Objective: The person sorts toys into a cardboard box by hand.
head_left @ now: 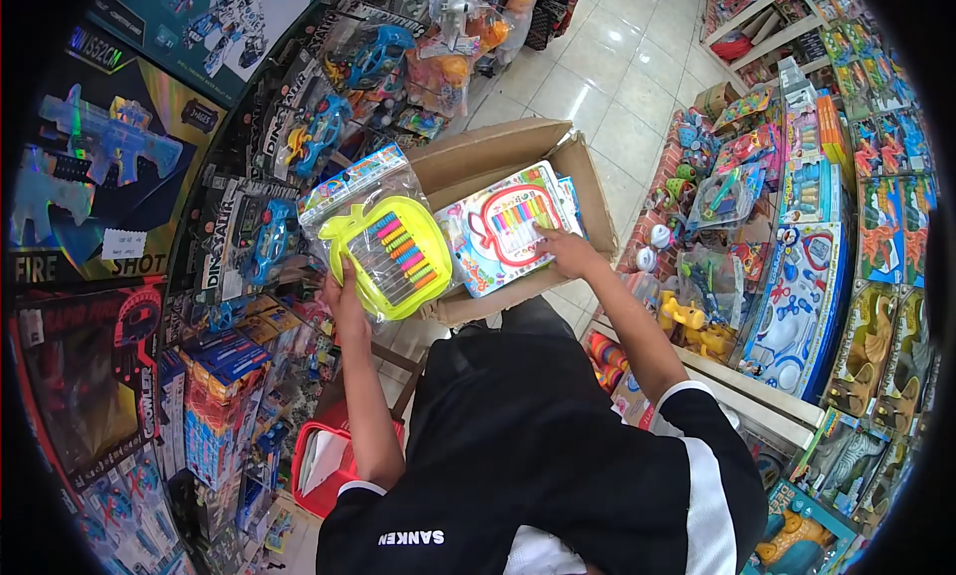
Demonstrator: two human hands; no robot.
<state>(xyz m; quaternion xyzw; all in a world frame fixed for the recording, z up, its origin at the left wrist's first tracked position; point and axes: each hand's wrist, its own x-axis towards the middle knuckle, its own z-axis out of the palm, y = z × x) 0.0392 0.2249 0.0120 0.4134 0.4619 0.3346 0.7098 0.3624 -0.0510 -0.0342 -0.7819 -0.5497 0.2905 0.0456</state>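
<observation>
My left hand [345,298] grips the lower left edge of a yellow-green apple-shaped toy abacus [390,261] with rows of coloured beads. It is in a clear plastic bag with a printed header card [354,182]. My right hand [566,252] is closed on the right side of a white package [488,261] printed with a red apple-shaped abacus. That package lies tilted in an open cardboard box [478,157]. Another printed package [570,199] shows partly behind it. The fingertips of my left hand are partly hidden behind the bag.
Shelves of packaged toys stand on both sides, with toy gun boxes [110,157] at left and a blue-edged toy set [797,306] at right. A red basket [324,470] sits at lower left. Tiled floor [622,47] runs ahead between the shelves.
</observation>
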